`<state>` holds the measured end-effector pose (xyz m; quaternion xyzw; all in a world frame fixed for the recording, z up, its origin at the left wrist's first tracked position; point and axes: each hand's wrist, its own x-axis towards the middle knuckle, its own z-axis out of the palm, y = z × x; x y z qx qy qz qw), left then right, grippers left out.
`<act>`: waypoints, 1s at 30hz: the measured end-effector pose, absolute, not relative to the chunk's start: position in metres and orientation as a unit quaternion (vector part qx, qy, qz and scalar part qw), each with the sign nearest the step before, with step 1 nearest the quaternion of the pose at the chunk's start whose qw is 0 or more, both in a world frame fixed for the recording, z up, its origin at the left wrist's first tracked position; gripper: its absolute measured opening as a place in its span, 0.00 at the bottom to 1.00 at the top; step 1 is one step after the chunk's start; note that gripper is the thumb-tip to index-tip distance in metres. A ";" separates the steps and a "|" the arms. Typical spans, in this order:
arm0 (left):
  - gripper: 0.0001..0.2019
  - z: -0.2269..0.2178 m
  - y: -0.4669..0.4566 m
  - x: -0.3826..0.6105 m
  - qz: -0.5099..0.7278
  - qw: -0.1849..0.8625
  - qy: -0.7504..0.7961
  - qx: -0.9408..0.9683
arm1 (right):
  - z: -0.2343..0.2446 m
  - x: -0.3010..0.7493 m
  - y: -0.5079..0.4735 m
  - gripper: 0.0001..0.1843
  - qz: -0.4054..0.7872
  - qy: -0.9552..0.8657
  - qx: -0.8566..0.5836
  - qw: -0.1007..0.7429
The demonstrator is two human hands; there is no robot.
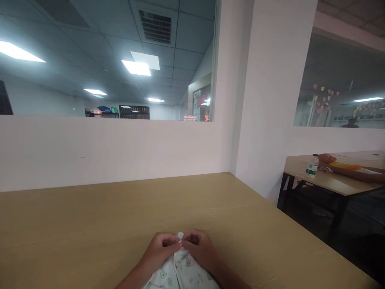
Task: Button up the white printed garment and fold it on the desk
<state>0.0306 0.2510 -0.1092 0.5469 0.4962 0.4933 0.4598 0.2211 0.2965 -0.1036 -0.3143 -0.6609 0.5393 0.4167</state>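
Now, printed cloth [192, 271]: lying at the bottom edge of the view, between the forearms and under the fingers; it is showing small green and grey figures on white, with an edge or fold running down its middle, and its lower part is passing out of sight.
Left hand [159, 249]: curling inward, thumb and forefinger pinching the cloth's top.
Right hand [202, 251]: mirroring that pinch, its thumb tip meeting, or nearly meeting, the left one.
Pale tip [180, 235]: poking up just beyond the fingertips; whether it is forming part of the cloth, I cannot tell.
Slip risk: the fingers seem to be holding only a small bit, so one loosening pinch could be letting it slide free.
Skew risk: the fingertips are covering the meeting point, so uneven pulling could be setting the two sides out of line unseen.
Drag risk: the forearms are flanking the cloth closely, and a shifting arm could be tugging it crooked.
Wooden table [120, 216]: spreading out around and beyond the hands.
White pillar [270, 88]: standing past the table's far right corner.
Side table [333, 185]: bearing a bottle [312, 167] and a doll-like form [326, 158].
Window [105, 72]: showing lit ceiling panels behind the wall.
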 end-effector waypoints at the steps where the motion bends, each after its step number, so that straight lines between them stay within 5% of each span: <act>1: 0.30 -0.109 0.251 0.031 0.498 0.460 0.499 0.540 | -0.103 0.222 0.297 0.11 0.544 -0.660 -0.308 0.416; 12: 0.29 -0.111 0.245 0.025 0.508 0.498 0.472 0.521 | -0.095 0.225 0.298 0.12 0.581 -0.676 -0.287 0.350; 20: 0.31 -0.108 0.241 0.034 0.516 0.478 0.466 0.536 | -0.084 0.222 0.272 0.06 0.409 -0.704 -0.374 0.444; 30: 0.28 -0.107 0.237 0.042 0.534 0.410 0.485 0.558 | -0.096 0.220 0.277 0.07 0.423 -0.708 -0.356 0.439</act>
